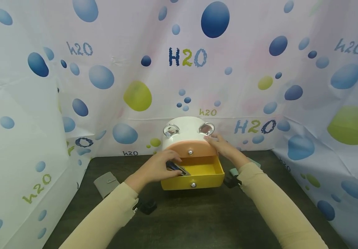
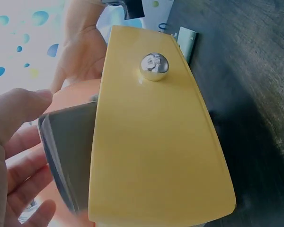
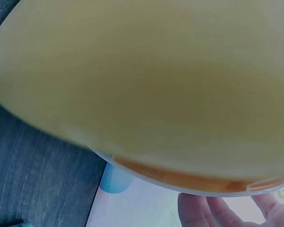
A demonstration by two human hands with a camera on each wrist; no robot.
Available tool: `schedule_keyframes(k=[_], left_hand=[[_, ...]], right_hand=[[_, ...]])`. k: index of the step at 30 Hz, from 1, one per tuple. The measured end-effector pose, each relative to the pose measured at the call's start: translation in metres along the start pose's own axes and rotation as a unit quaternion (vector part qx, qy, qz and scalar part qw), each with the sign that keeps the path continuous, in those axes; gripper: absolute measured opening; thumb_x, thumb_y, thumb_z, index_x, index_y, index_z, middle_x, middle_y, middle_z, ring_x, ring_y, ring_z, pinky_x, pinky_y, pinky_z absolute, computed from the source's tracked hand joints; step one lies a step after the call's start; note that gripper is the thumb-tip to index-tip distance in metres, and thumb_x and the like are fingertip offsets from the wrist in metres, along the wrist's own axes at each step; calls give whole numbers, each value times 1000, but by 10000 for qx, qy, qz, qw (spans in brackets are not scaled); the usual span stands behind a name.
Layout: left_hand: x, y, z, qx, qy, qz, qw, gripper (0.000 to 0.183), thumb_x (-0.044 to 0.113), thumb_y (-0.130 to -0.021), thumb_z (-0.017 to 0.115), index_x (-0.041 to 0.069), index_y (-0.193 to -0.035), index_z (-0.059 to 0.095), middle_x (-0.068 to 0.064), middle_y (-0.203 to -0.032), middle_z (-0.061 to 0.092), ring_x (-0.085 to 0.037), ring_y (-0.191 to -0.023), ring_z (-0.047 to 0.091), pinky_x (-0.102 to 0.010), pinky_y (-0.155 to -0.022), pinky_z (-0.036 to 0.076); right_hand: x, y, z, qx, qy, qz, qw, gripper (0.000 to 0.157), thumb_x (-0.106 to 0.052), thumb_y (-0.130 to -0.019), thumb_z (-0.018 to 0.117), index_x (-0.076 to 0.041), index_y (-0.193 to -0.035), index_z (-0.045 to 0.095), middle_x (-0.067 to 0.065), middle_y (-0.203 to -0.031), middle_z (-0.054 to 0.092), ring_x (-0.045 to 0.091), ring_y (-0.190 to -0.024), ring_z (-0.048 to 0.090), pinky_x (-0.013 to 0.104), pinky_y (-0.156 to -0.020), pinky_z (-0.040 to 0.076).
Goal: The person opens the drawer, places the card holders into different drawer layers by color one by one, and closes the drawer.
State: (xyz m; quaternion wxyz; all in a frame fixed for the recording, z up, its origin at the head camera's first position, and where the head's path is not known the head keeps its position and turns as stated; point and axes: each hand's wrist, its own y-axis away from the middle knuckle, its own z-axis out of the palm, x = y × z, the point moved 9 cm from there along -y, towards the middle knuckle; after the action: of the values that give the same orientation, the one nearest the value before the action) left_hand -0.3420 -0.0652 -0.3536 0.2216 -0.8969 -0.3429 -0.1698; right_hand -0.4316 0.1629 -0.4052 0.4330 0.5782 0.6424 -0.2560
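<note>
A small white cabinet (image 1: 183, 126) with two round silver ears stands at the back of the table. Its lower yellow drawer (image 1: 179, 183) is pulled out; the upper orange drawer (image 1: 182, 150) is in. My left hand (image 1: 155, 167) holds a flat dark case (image 1: 173, 166), grey on one face, between thumb and fingers at the yellow drawer's left side. Part of the case is behind the drawer front in the left wrist view. My right hand (image 1: 225, 148) rests on the cabinet's right side below the ear, its fingers (image 3: 194, 208) at the rim.
A grey wallet-like thing (image 1: 105, 183) with a strap lies on the dark table (image 1: 197, 221) at left, partly behind my left sleeve. Something pale green (image 1: 233, 172) lies beside the cabinet's right side, mostly behind my right arm. A printed curtain (image 1: 244, 86) encloses the back and sides.
</note>
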Motion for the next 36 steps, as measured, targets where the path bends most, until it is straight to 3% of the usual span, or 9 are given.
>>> schedule_keyframes(k=[4, 9, 27, 36], left_hand=[[-1, 2, -3, 122, -87, -14, 9999, 33, 24, -85, 80, 9, -113, 71, 3, -117, 66, -16, -106, 60, -37, -93, 51], [-4, 4, -4, 142, -153, -139, 9997, 31, 22, -85, 80, 8, -111, 72, 2, -117, 67, -18, -113, 60, -39, -101, 48], [-14, 17, -7, 324, -112, -505, 9981, 29, 25, -84, 82, 15, -110, 72, 5, -117, 66, -19, -114, 59, -43, -102, 47], [-18, 25, -6, 473, -278, -346, 9979, 30, 27, -85, 80, 16, -112, 71, 2, -120, 65, -19, -113, 59, -43, -99, 48]], right_hand=[[-1, -2, -1, -5, 22, -3, 10000, 98, -72, -94, 43, -4, -157, 14, 28, -158, 24, 46, -144, 27, 62, -115, 24], [-3, -2, 0, -23, -48, 4, 10000, 97, -70, -94, 44, -4, -158, 13, 28, -157, 24, 46, -143, 28, 61, -114, 27], [-2, -1, -1, -25, -47, 41, 10000, 98, -72, -93, 44, -5, -158, 13, 27, -159, 23, 45, -145, 25, 62, -115, 23], [-1, 0, 0, -87, -7, 64, 9999, 101, -74, -92, 43, -5, -158, 12, 27, -157, 24, 47, -144, 26, 64, -114, 24]])
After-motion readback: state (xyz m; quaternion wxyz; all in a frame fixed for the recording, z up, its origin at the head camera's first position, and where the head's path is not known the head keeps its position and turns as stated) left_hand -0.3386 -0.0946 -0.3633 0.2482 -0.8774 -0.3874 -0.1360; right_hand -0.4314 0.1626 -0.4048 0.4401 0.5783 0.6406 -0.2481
